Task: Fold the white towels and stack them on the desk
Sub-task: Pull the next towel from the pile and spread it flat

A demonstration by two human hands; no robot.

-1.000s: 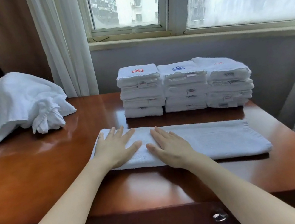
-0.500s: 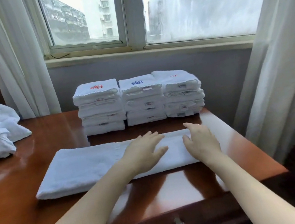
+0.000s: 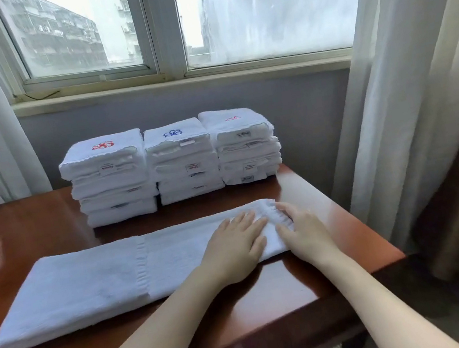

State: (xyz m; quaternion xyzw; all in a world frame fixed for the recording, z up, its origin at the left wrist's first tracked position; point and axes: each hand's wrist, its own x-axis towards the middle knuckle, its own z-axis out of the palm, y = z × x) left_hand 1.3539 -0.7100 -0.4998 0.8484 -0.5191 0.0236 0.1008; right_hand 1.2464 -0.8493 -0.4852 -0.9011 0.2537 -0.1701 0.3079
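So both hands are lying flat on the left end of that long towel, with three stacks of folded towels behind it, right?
Not quite. In the head view the left hand and the right hand lie on the right end of the long towel, not the left. The three stacks do stand behind it on the desk.
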